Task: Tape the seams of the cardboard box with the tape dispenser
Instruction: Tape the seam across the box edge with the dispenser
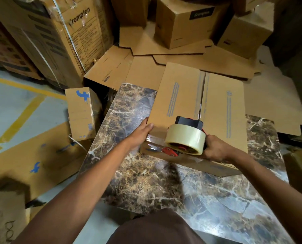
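Nearest the camera, a dark garment (155, 229) is cut off by the lower frame edge. Both forearms reach across the marbled desk (146, 187), which lies bare between them up to the box.

The cardboard box (180, 95) lies lengthwise on the desk. Its near right corner sits well inside the desk edge, and its far end appears to reach past the desk's far edge. We see bare desk along both long sides of the box.

The left hand (139, 136) rests against the box's near left corner, its fingers (147, 127) straight along the edge and gripping nothing. The right hand (215, 148) has its fingers (210, 139) curled round the handle of the tape dispenser (187, 134); the handle itself is hidden. The dispenser sits on the box top at the near end of the centre seam (202, 92). A glossy strip shows along the seam beyond it; how far it adheres we cannot tell.

To the left a small blue-printed carton (81, 111) stands beside the desk on a floor (14, 103) marked with yellow lines. Beyond the box, flattened cardboard sheets (173, 48) overlap. Stacked cartons (187, 22) close off the far side, cut off by the top of the frame.
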Demonstrator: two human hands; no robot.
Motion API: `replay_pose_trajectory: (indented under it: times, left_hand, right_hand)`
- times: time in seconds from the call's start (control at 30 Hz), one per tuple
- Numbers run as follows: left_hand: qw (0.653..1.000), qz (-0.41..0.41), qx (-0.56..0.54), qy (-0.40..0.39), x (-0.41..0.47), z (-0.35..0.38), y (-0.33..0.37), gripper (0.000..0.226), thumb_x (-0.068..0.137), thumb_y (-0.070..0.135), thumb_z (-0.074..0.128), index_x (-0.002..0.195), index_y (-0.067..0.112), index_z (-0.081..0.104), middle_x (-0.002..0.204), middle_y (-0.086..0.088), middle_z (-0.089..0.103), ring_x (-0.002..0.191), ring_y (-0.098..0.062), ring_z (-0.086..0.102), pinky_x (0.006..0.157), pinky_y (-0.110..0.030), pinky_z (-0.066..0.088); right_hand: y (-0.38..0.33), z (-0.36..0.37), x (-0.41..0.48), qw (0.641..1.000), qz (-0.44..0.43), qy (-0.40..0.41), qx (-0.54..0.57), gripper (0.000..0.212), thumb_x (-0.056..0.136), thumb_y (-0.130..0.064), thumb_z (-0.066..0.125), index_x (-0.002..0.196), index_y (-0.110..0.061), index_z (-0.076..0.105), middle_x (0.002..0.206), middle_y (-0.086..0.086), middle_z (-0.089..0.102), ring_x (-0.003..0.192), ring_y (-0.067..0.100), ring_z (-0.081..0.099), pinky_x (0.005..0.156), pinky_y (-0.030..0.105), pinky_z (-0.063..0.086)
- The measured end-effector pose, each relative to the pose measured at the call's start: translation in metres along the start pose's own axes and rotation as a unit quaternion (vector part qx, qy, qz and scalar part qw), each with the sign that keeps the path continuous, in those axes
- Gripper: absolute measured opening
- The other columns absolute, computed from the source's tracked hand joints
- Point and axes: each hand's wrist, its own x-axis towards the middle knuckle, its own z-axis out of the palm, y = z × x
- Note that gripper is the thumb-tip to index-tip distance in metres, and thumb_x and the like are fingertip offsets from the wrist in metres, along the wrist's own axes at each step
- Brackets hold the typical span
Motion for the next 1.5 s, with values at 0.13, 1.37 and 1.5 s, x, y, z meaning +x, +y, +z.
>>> replay_pose_trajectory:
  times: [0.13, 1.37, 1.5]
  left_hand:
    - [0.953, 0.128, 0.238, 0.138, -0.017, 0.006, 0.001, 0.054, 0.105, 0.034, 0.033, 0.154, 0.015, 0.020, 0.161, -0.001, 0.020, 0.148, -0.014, 0.017, 0.118, -0.030, 0.016]
    - [0.769, 0.191, 0.596, 0.127, -0.063, 0.133, -0.006, 0.070, 0.093, 0.028, 0.047, 0.151, 0.002, 0.018, 0.161, -0.016, 0.013, 0.150, -0.029, 0.007, 0.122, -0.037, -0.004]
    - [0.781, 0.198, 0.566, 0.176, -0.061, 0.151, -0.011, 0.064, 0.088, 0.017, 0.052, 0.147, 0.004, 0.032, 0.156, -0.013, 0.030, 0.147, -0.025, 0.019, 0.120, -0.035, -0.004]
  right_hand:
    - [-0.004, -0.002, 0.002, 1.000, 0.000, 0.003, -0.016, 0.056, 0.060, -0.054, 0.067, 0.103, -0.019, 0.065, 0.094, 0.004, 0.070, 0.085, 0.022, 0.066, 0.077, 0.043, 0.055]
    - [0.079, -0.022, -0.017, 0.999, -0.051, 0.004, -0.007, 0.040, 0.069, -0.036, 0.071, 0.102, -0.017, 0.063, 0.094, 0.004, 0.070, 0.085, 0.024, 0.067, 0.072, 0.045, 0.055]
    - [0.076, -0.024, -0.025, 0.996, -0.089, 0.010, -0.020, 0.037, 0.077, -0.036, 0.072, 0.107, -0.017, 0.065, 0.099, 0.008, 0.069, 0.088, 0.026, 0.064, 0.076, 0.044, 0.052]
